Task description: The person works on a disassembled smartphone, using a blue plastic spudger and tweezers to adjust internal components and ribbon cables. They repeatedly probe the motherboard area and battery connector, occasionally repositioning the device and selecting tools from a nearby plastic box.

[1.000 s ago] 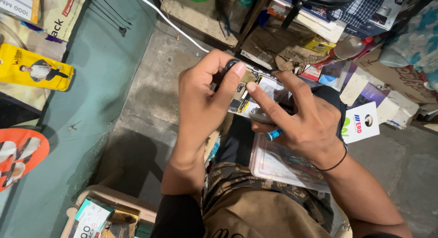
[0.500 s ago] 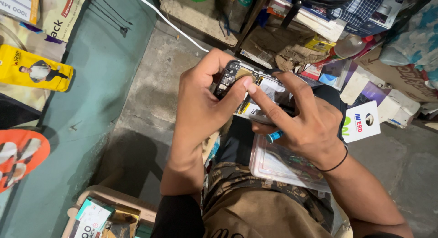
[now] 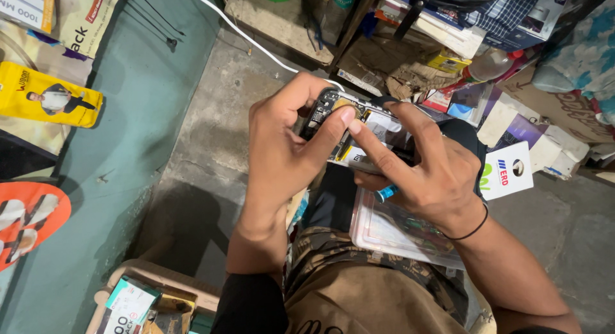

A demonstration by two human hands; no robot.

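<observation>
Above the lap, both hands [image 3: 359,161] gripping opened phone [image 3: 359,126], thumbs pressing

Both hands cover much of the opened phone [image 3: 368,132]: the left hand [image 3: 282,148] hides its left end, the right hand [image 3: 426,171] its right end and lower edge. Of the blue-tipped tool [image 3: 386,193], only the tip shows under the right palm. The clear plastic box [image 3: 400,235] lies partly behind the right wrist. The orange package [image 3: 25,222] is cut off at the left edge.

Dim indoor light, soft floor shadow, sharp centre, slight edge distortion
</observation>
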